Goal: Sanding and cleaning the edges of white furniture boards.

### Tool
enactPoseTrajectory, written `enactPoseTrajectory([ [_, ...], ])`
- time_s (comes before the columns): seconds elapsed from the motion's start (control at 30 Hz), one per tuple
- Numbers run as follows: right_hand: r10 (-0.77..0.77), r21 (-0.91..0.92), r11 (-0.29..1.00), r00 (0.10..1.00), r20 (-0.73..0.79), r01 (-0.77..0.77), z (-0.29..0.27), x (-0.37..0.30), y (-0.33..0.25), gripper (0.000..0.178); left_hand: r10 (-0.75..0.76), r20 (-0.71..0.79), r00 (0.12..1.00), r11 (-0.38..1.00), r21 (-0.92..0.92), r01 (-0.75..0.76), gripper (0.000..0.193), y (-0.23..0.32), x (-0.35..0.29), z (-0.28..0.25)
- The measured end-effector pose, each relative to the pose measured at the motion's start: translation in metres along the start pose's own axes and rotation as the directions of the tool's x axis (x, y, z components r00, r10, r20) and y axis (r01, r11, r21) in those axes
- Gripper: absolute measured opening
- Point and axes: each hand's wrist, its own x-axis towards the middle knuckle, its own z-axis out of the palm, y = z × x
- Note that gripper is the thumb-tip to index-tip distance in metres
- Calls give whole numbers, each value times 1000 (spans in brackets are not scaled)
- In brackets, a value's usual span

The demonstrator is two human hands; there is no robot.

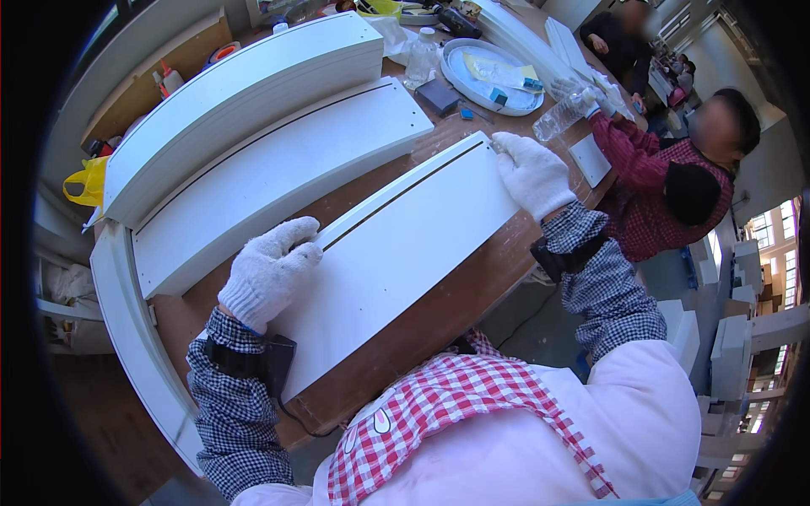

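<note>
A long white board (405, 261) lies slantwise on the brown table in front of me, a dark groove running along its far edge. My left hand (272, 271), in a white knit glove, grips its far left edge with bent fingers. At the right end, my right hand (533, 175), gloved likewise, is closed around the corner, its thumb side near the groove's end. Just beyond lies a second grooved white board (278, 181). Behind that one rises a stack of white boards (245, 88). The undersides of the fingers are partly hidden.
A round white tray (456, 67) holding small packets stands at the back, near a clear plastic bottle (422, 57) and a dark box (439, 98). To the right, a co-worker in a red checked sleeve (629, 143) reaches over the brown table (439, 299).
</note>
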Motion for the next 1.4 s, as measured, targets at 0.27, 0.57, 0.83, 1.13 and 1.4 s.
enactPoseTrajectory([
  [0.27, -151, 12, 988, 986, -76, 152, 16, 5, -4, 25, -7, -16, 1000, 1000, 30, 7, 44, 2, -3, -3],
  [0.57, -561, 220, 817, 823, 90, 533, 35, -33, -143, 21, 49, 32, 998, 998, 24, -50, 38, 11, 8, 0],
  [0.83, -298, 200, 940, 950, 94, 275, 41, 1, -64, 20, 6, -70, 998, 978, -207, -20, 36, -3, 1, 8],
  [1.13, -131, -23, 991, 990, 48, 132, 26, -1, -48, 18, -36, -45, 998, 954, -299, 21, 42, 1, 3, 7],
  [1.4, -537, 291, 839, 791, 295, 461, 28, -32, -180, 27, 6, 30, 1000, 925, -379, 6, 40, -24, 12, 3],
])
